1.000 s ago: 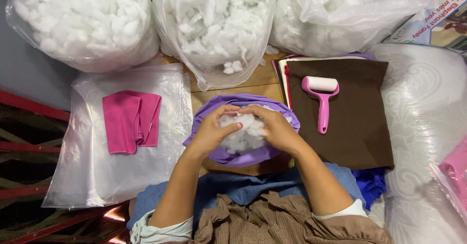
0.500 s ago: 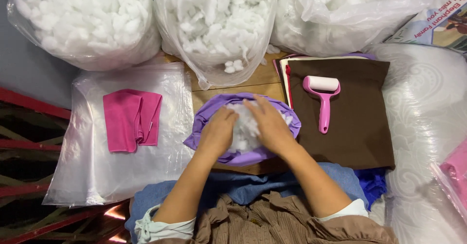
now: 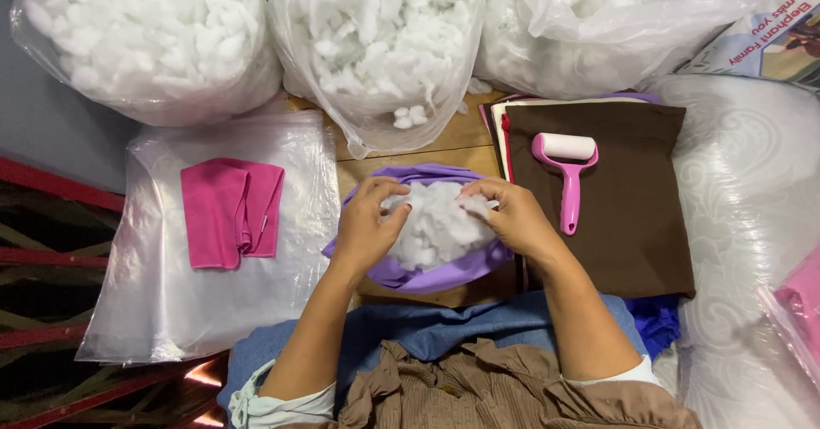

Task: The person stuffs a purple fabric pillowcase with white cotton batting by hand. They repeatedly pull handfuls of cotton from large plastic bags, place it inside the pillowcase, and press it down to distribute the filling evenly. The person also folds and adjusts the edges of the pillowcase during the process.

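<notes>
Left hand [image 3: 367,228] and right hand [image 3: 512,220] press white stuffing [image 3: 436,228] into purple cover [image 3: 427,277]

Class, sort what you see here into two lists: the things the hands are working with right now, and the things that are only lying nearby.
In use:
- left hand
- right hand
- white stuffing under both hands
- purple fabric cover around the stuffing

Lying about:
- pink lint roller on the brown cloth
- folded pink cloth on a clear plastic bag
- three bags of stuffing
</notes>
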